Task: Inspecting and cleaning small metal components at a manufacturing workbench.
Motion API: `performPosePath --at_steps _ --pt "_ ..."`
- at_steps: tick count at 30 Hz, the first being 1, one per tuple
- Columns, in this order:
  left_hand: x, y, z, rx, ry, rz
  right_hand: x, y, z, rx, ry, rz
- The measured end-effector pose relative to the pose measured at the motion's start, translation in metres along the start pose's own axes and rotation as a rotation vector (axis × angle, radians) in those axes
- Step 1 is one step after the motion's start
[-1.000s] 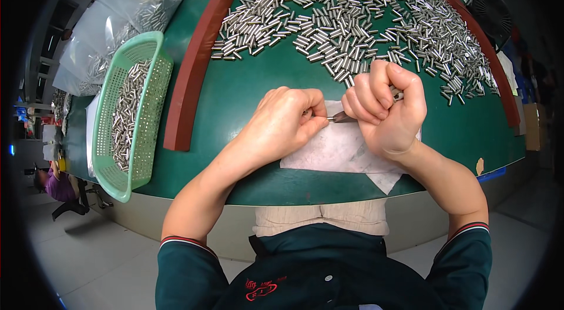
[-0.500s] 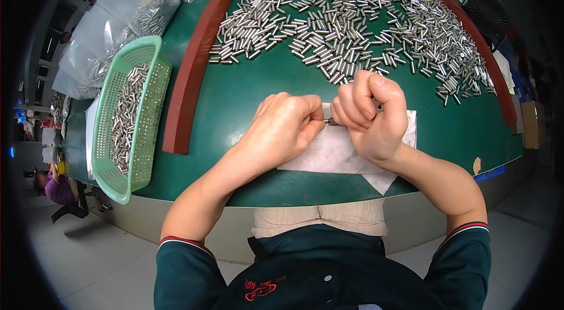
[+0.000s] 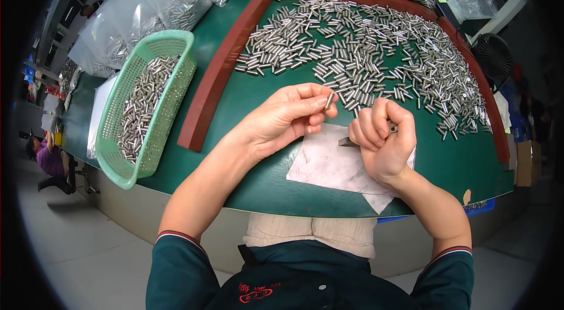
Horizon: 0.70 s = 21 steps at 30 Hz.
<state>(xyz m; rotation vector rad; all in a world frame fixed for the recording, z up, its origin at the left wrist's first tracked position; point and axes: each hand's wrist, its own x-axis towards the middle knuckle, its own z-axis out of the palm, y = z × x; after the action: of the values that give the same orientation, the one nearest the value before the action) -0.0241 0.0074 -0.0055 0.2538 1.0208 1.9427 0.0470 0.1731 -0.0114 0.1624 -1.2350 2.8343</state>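
Observation:
My left hand is raised over the table, thumb and forefinger pinching a small shiny metal pin. To its right, my right hand is closed in a fist around a grey metal tool. Only the flat end of that tool shows beside the curled fingers; its kind is hidden. Under both hands lies a stained white cloth. Beyond them, a wide spread of loose metal pins covers the far part of the green table.
Dark red wooden rails border the pins. At left stands a mint-green basket holding more pins. Clear plastic bags of pins line the far left and back. A black fan and a cardboard box are at right.
My left hand has moved up and away from the right fist, and the pin now shows at its fingertips. The tool's end has come into sight. The whole view has shifted slightly.

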Motion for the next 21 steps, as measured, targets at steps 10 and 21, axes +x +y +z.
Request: performPosePath --at_steps 10,21 --pt "0.001 0.002 0.002 0.012 0.065 0.003 0.001 -0.002 0.000 -0.020 -0.002 0.012" --pt "0.009 0.027 -0.052 1.130 0.755 0.591 0.001 -0.003 0.002 -0.066 -0.018 0.003"
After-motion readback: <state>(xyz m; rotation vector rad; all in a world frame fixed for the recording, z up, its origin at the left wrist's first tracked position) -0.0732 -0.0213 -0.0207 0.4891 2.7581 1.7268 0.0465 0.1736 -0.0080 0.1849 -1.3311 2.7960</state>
